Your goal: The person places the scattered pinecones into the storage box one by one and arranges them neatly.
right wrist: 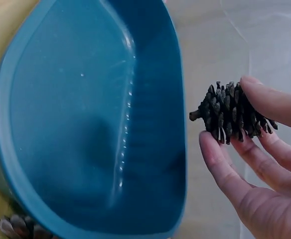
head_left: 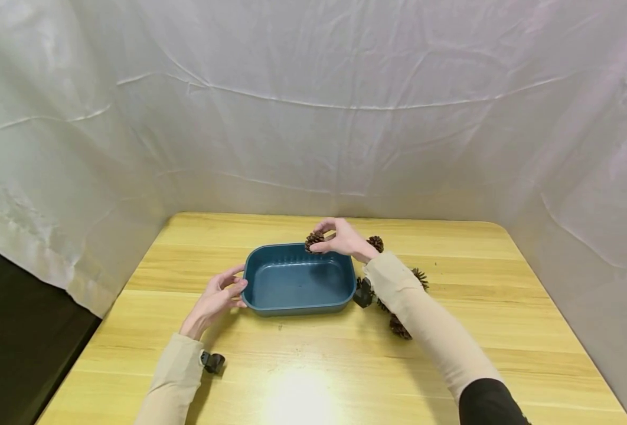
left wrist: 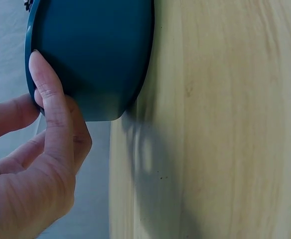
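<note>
A blue rectangular plastic basin (head_left: 297, 309) stands on the wooden table, its inside bare. At its left end my left hand (head_left: 215, 300) pinches the rim, with one digit over the inner side of the wall (left wrist: 31, 40) and others outside. My right hand (head_left: 347, 241) holds a brown pine cone (head_left: 313, 241) between thumb and fingers, above the basin's far rim toward the right. In the right wrist view the pine cone (right wrist: 230, 113) lies sideways in the fingertips, its stem end pointing at the basin (right wrist: 61, 99). The cone does not touch the basin there.
More pine cones lie right of the basin: one at the back (head_left: 375, 243), one beside the right forearm (head_left: 420, 277) and one nearer the front (head_left: 400, 327). The right sleeve partly hides them. White cloth (head_left: 335, 118) hangs behind the table (head_left: 451, 354).
</note>
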`<action>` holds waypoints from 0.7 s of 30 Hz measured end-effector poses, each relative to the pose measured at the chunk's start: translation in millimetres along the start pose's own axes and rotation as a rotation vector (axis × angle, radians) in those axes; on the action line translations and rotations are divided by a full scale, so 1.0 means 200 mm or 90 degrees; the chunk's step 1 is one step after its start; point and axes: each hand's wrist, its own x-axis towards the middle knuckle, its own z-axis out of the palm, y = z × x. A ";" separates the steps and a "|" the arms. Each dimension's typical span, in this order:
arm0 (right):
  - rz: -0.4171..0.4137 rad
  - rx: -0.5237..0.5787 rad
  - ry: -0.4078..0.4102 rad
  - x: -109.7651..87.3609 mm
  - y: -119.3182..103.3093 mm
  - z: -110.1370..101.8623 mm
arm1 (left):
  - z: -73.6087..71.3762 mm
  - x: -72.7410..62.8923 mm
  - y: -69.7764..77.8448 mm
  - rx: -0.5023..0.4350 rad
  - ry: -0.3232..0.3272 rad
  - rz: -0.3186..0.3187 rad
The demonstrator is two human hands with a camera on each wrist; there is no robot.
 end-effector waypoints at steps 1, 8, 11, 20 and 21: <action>-0.001 -0.006 0.005 0.00 0.00 0.01 | 0.00 0.00 0.00 0.002 0.000 0.001; -0.018 -0.042 0.009 0.04 0.01 0.07 | 0.00 0.01 -0.01 0.004 -0.001 0.007; -0.017 -0.030 0.003 0.05 0.00 0.09 | -0.01 0.02 -0.01 -0.002 -0.002 0.010; -0.002 -0.017 0.005 0.09 0.00 0.16 | 0.00 0.02 -0.02 -0.008 -0.002 0.010; 0.001 -0.022 0.004 0.09 0.00 0.16 | 0.00 0.02 -0.02 -0.008 -0.003 0.010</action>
